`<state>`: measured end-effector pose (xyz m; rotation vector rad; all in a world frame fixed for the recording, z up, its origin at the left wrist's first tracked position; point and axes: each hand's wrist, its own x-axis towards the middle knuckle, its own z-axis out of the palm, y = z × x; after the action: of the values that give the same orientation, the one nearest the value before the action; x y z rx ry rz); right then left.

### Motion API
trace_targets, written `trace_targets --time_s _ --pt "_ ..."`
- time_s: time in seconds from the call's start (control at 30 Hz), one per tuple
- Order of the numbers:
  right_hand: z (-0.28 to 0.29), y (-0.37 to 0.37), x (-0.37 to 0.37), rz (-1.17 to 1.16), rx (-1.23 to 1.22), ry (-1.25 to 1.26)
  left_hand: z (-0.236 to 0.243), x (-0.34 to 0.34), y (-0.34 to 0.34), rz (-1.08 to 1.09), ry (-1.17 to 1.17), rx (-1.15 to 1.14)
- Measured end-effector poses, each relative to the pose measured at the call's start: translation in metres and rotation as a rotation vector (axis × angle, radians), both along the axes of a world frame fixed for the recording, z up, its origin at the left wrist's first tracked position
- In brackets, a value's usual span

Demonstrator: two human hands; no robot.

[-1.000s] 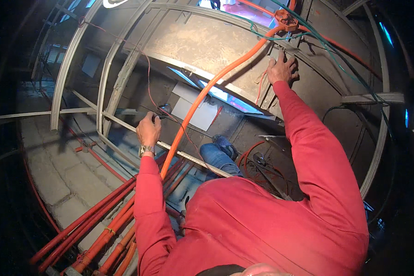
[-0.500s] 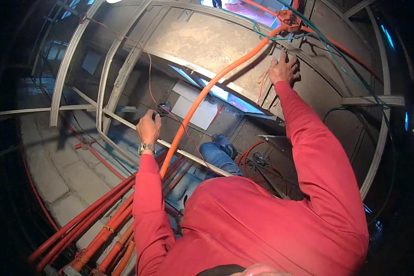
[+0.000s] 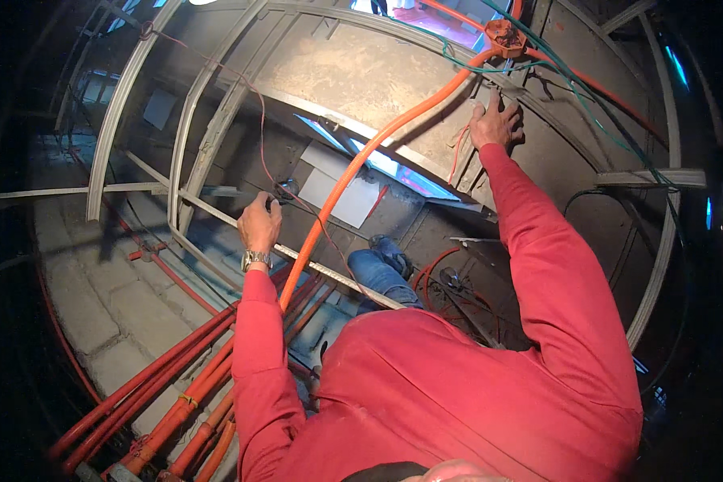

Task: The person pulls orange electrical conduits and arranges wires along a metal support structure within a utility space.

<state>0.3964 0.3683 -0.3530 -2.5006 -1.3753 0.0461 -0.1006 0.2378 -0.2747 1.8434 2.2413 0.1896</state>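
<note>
My left hand (image 3: 260,223), with a metal watch (image 3: 255,258) at the wrist, is closed just above a pale metal rail (image 3: 329,273). Something small and dark shows at its fingertips, too little to name. A thin red wire (image 3: 263,145) hangs just past that hand. Farther off to the right, my right hand (image 3: 496,126) rests against a metal stud (image 3: 475,165) at the end of a board panel, fingers apart and partly bent. Right above it sits an orange junction box (image 3: 506,38). A thick orange conduit (image 3: 406,120) curves from the box down between my arms.
Several red and orange pipes (image 3: 189,398) run along the block wall at lower left. Curved metal framing (image 3: 128,96) stands at left and right. Green wires (image 3: 570,76) cross the upper right. White sheets (image 3: 337,189) lie below, near my leg (image 3: 381,273) and loose orange hoses (image 3: 434,269).
</note>
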Motion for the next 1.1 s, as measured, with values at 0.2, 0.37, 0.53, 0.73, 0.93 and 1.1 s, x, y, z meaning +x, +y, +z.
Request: trace_targets --time_s 0.2,0.37,0.53,0.73,0.93,1.1 --pt "0.0027 -0.0007 -0.0019 -0.001 0.034 0.029 0.0012 -0.0008 -0.0007 0.008 -0.004 -0.017" --pt "0.0043 0.0 -0.0023 -0.011 -0.005 0.028 -0.0026 -0.0032 -0.0004 0.01 -0.002 -0.014" --pt "-0.0026 0.0002 0.0011 -0.022 0.012 0.003 0.002 0.0029 0.0002 0.01 0.014 -0.023" --pt "-0.0001 -0.0007 -0.0005 0.001 0.033 -0.004 0.0008 0.0 0.0002 0.016 0.005 -0.036" --pt "0.0031 -0.0022 -0.0033 -0.005 0.027 -0.005 -0.0011 -0.0017 -0.0013 0.006 0.025 -0.026" --pt "0.0047 -0.0007 -0.0014 -0.005 -0.002 0.011 0.0007 -0.0002 -0.0005 -0.02 0.002 0.016"
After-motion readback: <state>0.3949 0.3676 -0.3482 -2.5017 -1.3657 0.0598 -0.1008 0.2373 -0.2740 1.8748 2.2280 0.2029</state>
